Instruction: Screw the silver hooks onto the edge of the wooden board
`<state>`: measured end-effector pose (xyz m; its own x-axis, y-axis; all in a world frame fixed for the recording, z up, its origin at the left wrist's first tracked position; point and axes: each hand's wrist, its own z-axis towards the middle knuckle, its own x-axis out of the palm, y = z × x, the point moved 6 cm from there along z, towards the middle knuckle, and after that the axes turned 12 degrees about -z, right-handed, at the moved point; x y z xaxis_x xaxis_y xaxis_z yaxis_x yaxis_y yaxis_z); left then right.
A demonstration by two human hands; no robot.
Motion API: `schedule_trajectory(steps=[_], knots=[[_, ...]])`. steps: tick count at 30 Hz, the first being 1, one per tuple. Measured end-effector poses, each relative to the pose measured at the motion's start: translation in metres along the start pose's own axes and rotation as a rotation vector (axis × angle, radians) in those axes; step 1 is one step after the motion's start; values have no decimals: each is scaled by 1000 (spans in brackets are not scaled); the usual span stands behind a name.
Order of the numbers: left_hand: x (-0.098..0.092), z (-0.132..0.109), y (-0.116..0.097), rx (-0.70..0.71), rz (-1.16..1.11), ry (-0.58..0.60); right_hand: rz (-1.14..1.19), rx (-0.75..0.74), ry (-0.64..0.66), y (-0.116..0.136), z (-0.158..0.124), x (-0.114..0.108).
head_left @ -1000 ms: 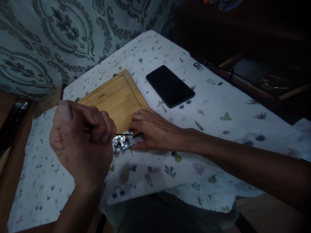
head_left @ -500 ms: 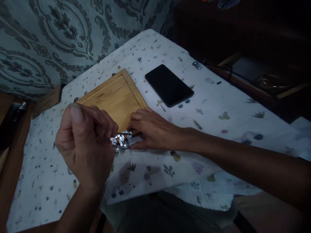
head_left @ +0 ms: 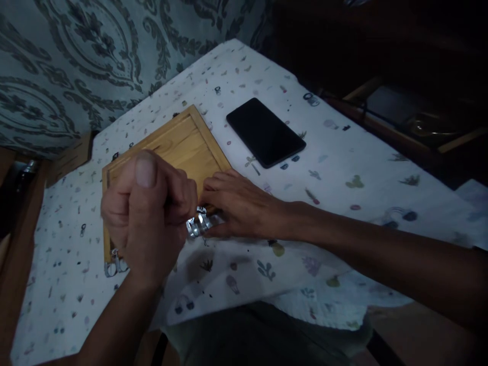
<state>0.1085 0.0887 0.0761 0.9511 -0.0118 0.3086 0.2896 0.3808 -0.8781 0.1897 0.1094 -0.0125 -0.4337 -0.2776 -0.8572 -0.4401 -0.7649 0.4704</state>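
Observation:
A framed wooden board (head_left: 183, 147) lies tilted on the patterned cloth. Shiny metal clips (head_left: 199, 223) sit along its near edge, with more clips (head_left: 115, 263) at its near left corner. My left hand (head_left: 148, 218) is closed in a fist above the board, thumb on top; the thin dark rod in its fingers half a second ago is now hidden behind them. My right hand (head_left: 242, 203) grips the board's near right corner beside the clips, fingers on top and thumb at the near side.
A black phone or tablet (head_left: 266, 133) lies on the tablecloth (head_left: 335, 168) right of the board. Brown cardboard (head_left: 70, 158) stands at the table's left edge by the patterned wall (head_left: 95, 40). Dark furniture (head_left: 381, 46) is beyond the right edge.
My left hand has moved right and slightly up, closer to my right hand. The clips at the board's near left corner have come into view. My right hand stays in place.

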Motion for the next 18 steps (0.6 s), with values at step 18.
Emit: schedule_trajectory(steps=[18], knots=[[-7, 22, -11, -111, -122, 258, 8, -25, -57, -1, 0, 2]])
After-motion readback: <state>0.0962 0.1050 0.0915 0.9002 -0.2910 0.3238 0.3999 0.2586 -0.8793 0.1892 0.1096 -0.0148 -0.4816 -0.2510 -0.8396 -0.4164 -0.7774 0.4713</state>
